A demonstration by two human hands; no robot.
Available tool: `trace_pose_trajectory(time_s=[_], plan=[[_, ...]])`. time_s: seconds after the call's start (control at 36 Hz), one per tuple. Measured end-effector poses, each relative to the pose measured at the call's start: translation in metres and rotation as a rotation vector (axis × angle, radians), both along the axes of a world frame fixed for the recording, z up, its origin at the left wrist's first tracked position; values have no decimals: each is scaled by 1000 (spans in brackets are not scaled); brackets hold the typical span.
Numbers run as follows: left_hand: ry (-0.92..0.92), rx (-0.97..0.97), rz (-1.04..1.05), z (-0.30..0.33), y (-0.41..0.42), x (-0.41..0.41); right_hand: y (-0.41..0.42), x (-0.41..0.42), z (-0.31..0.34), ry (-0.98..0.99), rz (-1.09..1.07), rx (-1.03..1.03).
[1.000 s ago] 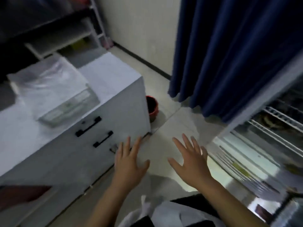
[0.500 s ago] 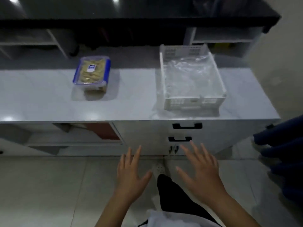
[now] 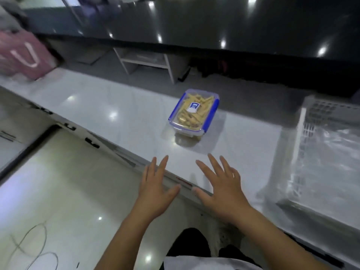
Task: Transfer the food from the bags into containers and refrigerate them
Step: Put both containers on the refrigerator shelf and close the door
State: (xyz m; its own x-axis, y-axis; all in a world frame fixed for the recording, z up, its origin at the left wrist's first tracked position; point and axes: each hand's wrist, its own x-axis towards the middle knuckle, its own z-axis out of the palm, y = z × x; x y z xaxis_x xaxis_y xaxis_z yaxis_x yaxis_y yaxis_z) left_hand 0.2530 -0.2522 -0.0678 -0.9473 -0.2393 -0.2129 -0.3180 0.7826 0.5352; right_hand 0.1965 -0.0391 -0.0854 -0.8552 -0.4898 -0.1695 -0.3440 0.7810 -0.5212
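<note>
A clear container with a blue-rimmed lid, filled with pale yellow food sticks, sits on the white counter. My left hand and my right hand hover with fingers spread over the counter's front edge, a short way in front of the container. Both hands hold nothing and touch nothing I can make out.
A white slotted basket lined with crumpled clear plastic stands on the counter at the right. A pink bag lies at the far left. A glossy black shelf runs behind. Drawers with black handles face the tiled floor.
My view swung from the open fridge and blue curtain to the counter, then closer and leftwards; the container now lies just ahead of my hands. Both hands stayed spread and empty.
</note>
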Motion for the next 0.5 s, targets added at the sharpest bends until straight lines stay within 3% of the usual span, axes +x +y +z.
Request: trace_pose_trajectory(time_s=[0.17, 0.36, 0.42, 0.5], plan=[[-77, -31, 14, -1, -20, -46, -23, -65, 3, 23, -12, 11], [-65, 39, -62, 2, -46, -139, -39, -130, 8, -12, -174, -40], [-18, 140, -107, 0, -53, -174, -48, -147, 7, -71, -262, -188], [10, 321, -101, -3, -62, -226, -62, -176, 12, -320, -506, -585]])
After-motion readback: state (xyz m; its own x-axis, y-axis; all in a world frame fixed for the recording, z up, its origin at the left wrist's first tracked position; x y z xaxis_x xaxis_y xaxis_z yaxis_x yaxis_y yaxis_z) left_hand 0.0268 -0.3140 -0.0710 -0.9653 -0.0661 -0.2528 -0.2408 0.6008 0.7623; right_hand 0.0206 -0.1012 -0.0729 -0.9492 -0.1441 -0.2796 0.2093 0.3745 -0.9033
